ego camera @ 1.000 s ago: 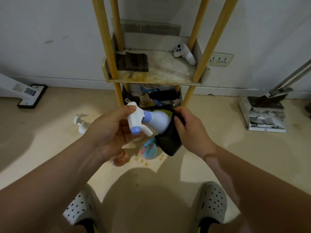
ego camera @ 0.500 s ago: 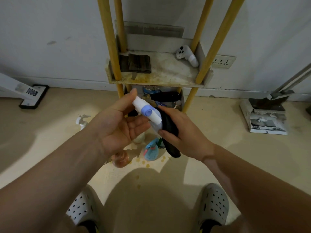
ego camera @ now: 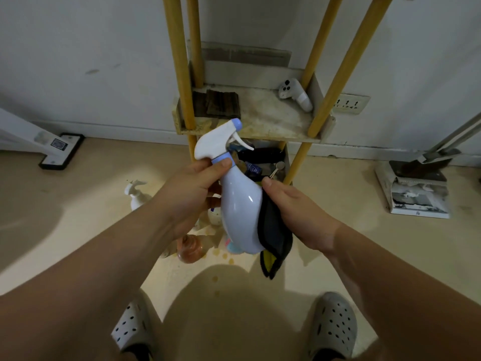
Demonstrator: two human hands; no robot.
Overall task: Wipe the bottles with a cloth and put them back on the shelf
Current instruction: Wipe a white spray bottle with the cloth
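White plastic, teardrop-shaped, with a pale blue collar and nozzle tip: the spray bottle (ego camera: 240, 212) is held nearly upright in the air in front of the shelf, trigger head up and pointing right. My left grip (ego camera: 192, 188) is curled round its neck, the thumb lying across just under the blue collar. My right grip (ego camera: 294, 207) holds a dark grey cloth with a yellow underside (ego camera: 273, 238) and presses it against the bottle's right flank. The thumb sits up near the bottle's shoulder, the other fingers are hidden behind the cloth, and a corner of the cloth hangs free below the bottle's base. Behind the bottle rises the yellow-posted shelf (ego camera: 260, 123). Its stained pale board carries a white handheld controller (ego camera: 295, 97) at the right and dark brown folded pieces (ego camera: 221, 104) at the left. On the beige floor (ego camera: 78, 204) a white pump bottle (ego camera: 136, 196) stands to the left, and an amber round bottle (ego camera: 190, 248) shows just under my left wrist. My grey perforated clogs (ego camera: 334, 324) are at the bottom edge
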